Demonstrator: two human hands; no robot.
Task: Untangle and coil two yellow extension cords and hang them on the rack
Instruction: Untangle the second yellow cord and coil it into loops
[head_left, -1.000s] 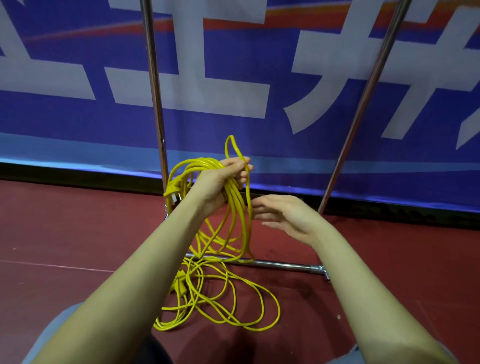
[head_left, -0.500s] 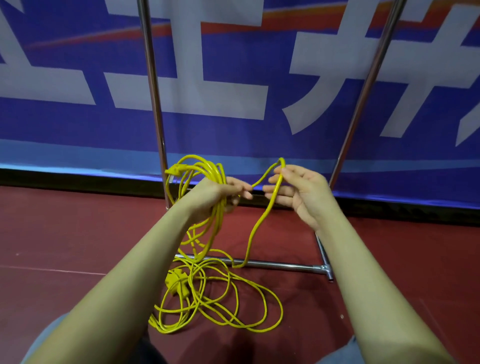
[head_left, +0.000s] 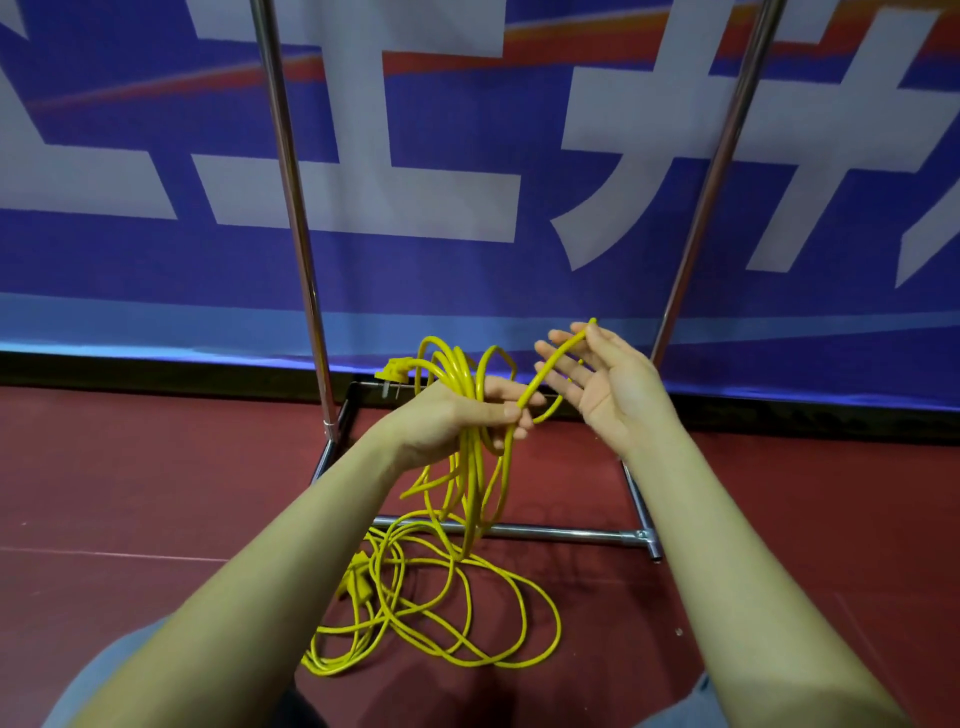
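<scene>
My left hand (head_left: 457, 415) is closed around a bundle of yellow cord loops (head_left: 454, 371); a yellow plug (head_left: 393, 373) sticks out to the left of the bundle. One strand (head_left: 550, 371) runs from the left fingers up across the spread fingers of my right hand (head_left: 605, 384), whose palm is open and facing me. The strand rests on the fingertips. More yellow cord (head_left: 441, 613) lies in loose tangled loops on the red floor below, with a yellow connector (head_left: 357, 574) among them. The metal rack (head_left: 298, 208) stands right behind.
The rack's base bar (head_left: 550, 531) crosses the floor under the hanging loops, and its second upright (head_left: 711, 171) rises at right. A blue and white banner (head_left: 467, 156) closes off the back. My knees show at the bottom edge.
My right hand took a strand from the left and lifted it up and rightward, then spread its fingers. The left hand lowered the bundle slightly.
</scene>
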